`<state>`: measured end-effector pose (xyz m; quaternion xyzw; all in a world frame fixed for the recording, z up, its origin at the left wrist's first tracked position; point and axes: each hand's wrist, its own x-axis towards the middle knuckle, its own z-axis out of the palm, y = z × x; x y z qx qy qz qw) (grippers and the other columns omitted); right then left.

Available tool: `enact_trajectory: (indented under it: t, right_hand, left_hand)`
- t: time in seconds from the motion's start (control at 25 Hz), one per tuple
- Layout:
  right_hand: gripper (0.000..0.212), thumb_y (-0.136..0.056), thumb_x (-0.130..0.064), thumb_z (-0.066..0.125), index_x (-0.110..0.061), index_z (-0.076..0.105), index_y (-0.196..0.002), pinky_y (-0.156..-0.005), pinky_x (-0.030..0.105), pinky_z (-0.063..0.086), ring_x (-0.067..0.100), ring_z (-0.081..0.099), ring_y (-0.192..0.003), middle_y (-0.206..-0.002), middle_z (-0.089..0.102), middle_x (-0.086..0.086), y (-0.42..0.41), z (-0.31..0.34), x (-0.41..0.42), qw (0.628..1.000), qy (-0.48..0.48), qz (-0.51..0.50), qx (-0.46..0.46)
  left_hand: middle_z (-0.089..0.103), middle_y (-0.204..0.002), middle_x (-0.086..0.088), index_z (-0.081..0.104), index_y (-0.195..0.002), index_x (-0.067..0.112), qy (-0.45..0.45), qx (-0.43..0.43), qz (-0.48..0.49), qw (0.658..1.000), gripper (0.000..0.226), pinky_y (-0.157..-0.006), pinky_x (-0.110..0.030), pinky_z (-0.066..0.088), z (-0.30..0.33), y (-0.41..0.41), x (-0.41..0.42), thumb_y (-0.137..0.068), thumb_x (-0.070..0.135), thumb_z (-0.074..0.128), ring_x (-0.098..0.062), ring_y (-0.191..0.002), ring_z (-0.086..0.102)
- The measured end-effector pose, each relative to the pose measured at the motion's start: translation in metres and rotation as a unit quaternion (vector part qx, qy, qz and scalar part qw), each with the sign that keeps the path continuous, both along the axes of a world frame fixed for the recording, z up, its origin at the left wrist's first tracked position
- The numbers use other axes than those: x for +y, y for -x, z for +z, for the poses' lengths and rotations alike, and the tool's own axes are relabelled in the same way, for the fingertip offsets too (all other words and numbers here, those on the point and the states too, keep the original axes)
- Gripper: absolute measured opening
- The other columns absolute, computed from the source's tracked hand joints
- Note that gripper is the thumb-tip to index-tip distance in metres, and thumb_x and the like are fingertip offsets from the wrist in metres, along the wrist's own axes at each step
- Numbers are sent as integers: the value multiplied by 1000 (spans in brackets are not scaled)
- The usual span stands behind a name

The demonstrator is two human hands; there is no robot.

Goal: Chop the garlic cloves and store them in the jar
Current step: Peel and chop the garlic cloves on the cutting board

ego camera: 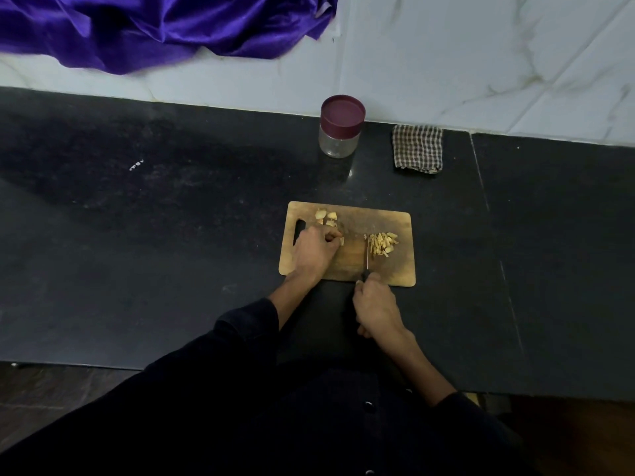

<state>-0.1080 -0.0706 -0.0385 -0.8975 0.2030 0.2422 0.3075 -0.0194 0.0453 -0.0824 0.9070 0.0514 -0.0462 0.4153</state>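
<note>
Your right hand gripped the knife beside the chopped garlic. Your left hand pinched a clove on the cutting board, near the counter's front edge.

No text, label, brand, number or sign can be read anywhere — the jar and its lid show no legible marking.
</note>
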Motion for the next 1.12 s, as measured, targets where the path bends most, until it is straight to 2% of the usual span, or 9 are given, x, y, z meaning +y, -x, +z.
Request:
enact_trajectory:
  t: [0.12,0.24,0.36,0.48,0.6,0.76,1.12]
  right_hand:
    - [27,-106,-29,34,-7,45,-117,-36,28,44,24,65,-50,-90,64,14,-2,1,4,1000,-6,16,8]
    - [29,-107,-30,34,-7,44,-123,-39,30,47,21,64,-49,-90,66,14,-3,2,11,999,-19,41,9]
    - [28,-106,-30,36,-8,44,-122,-60,43,60,24,69,-63,-94,66,14,-6,2,17,998,-19,65,2]
    - [28,-106,-28,38,-6,45,-121,-73,52,60,31,71,-81,-99,67,15,-8,2,21,997,-13,74,-3]
    - [25,-106,-27,38,-7,45,-120,-73,51,60,30,71,-79,-100,66,15,-7,1,21,997,-10,80,-2]
    - [27,-106,-24,38,-6,44,-125,-76,45,57,31,68,-91,-108,65,16,-9,0,22,996,11,91,-2]
    - [32,-104,-21,42,-6,42,-131,-87,47,54,34,63,-107,-123,61,18,-13,-1,24,995,29,90,42]
  left_hand:
    - [73,-99,3,75,-99,15,17,-6,-21,1000,14,-76,-21,50,0,0,5,-88,16,66,-7,-87,64]
    - [73,-102,-1,74,-102,11,42,-6,-28,999,17,-78,-23,51,1,1,9,-88,14,65,-12,-89,65]
    - [73,-102,-1,74,-103,10,44,-12,-22,999,17,-78,-22,51,-1,2,9,-88,13,65,-11,-89,66]
    - [73,-102,0,74,-102,11,34,-23,-18,999,17,-79,-18,49,-1,3,7,-88,12,65,-9,-91,66]
    - [73,-101,1,74,-101,12,26,-22,-13,999,17,-76,-15,47,0,3,5,-88,12,65,-8,-89,66]
    - [74,-99,1,75,-99,13,17,-19,-10,1000,16,-75,-17,48,1,3,3,-87,12,65,-8,-87,66]
    - [74,-94,4,76,-94,18,-1,13,7,1000,14,-74,-30,56,2,-1,0,-87,15,65,-10,-83,66]
